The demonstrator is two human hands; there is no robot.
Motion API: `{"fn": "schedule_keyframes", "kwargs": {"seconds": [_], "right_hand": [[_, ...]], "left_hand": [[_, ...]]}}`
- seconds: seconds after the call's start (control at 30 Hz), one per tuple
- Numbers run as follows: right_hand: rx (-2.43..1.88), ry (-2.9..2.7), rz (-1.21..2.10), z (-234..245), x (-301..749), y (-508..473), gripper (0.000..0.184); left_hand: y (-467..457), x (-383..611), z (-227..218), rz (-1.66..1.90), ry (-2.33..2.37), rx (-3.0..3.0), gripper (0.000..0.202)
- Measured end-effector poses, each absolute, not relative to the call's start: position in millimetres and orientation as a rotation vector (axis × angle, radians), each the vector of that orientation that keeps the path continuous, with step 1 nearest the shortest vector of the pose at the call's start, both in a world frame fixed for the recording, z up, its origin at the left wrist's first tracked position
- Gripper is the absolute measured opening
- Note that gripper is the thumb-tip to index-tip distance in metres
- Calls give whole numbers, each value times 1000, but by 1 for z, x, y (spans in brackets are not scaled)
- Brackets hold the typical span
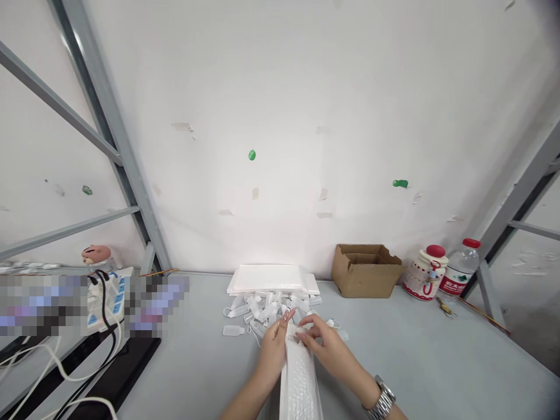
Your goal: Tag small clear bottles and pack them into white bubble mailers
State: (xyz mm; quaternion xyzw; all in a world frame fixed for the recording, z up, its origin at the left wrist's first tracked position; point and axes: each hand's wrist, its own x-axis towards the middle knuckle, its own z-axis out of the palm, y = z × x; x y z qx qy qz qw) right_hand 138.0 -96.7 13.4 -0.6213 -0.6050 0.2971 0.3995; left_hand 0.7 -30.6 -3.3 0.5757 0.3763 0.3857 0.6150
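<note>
You hold a white bubble mailer (300, 385) in front of you, over the gray tabletop (196, 361). Its upper end is between your two hands, and its lower part runs out of the view at the bottom. Your left hand (273, 347) has its grip closed on the left edge of the mailer, near the upper end. Your right hand (322, 341) makes a narrow grip, with the thumb and the bent fingers pinching the mailer at the same end; if some small piece is also between them, I cannot tell. On your right wrist you wear a silver watch (384, 399).

Just beyond your hands there is a loose pile of small translucent plastic pieces (262, 307), some of them with thin loops. Behind this pile, near the wall (284, 87), lies a stack of white mailers (271, 279). To the right of the stack stands an open cardboard box (367, 280). Farther to the right you have a cream jar with red lid (425, 274) and, just beside it, a clear plastic bottle with red cap (461, 268). At the left side, a white power strip (106, 300) carries black and white cables.
</note>
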Motion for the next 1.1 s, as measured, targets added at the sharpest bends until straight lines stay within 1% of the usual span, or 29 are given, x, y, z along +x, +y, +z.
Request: {"fn": "schedule_keyframes", "kwargs": {"seconds": [0.13, 0.23, 0.37, 0.53, 0.6, 0.67, 0.77, 0.83, 0.87, 1.0, 1.1], "right_hand": [[-1569, -1558, 690, 15, 134, -97, 22], [-1608, -1658, 633, 16, 133, -94, 31], [-1661, -1768, 577, 15, 132, -91, 44], [-1598, -1890, 696, 19, 134, -98, 48], [-1505, -1914, 781, 20, 139, -99, 46], [-1466, -1812, 749, 20, 149, -94, 44], [-1606, -1579, 418, 17, 164, -75, 35], [-1749, -1580, 228, 13, 169, -56, 26], [-1792, -1619, 190, 11, 169, -47, 22], [-1812, -1705, 235, 5, 164, -20, 5], [-1790, -1650, 270, 7, 165, -15, 11]], "left_hand": [[-30, 1, -3, 890, 879, 1312, 56], [-30, 2, -6, 921, 865, 1321, 54], [-32, 3, -7, 942, 846, 1316, 57], [-36, 3, -1, 907, 834, 1364, 59], [-37, 4, 1, 868, 832, 1384, 60], [-37, 5, 2, 809, 828, 1389, 63], [-39, 7, 1, 686, 805, 1378, 67], [-41, 8, -2, 631, 801, 1378, 68], [-41, 8, -3, 620, 806, 1381, 67], [-42, 10, -8, 622, 837, 1379, 64], [-41, 9, -8, 633, 856, 1354, 65]]}}
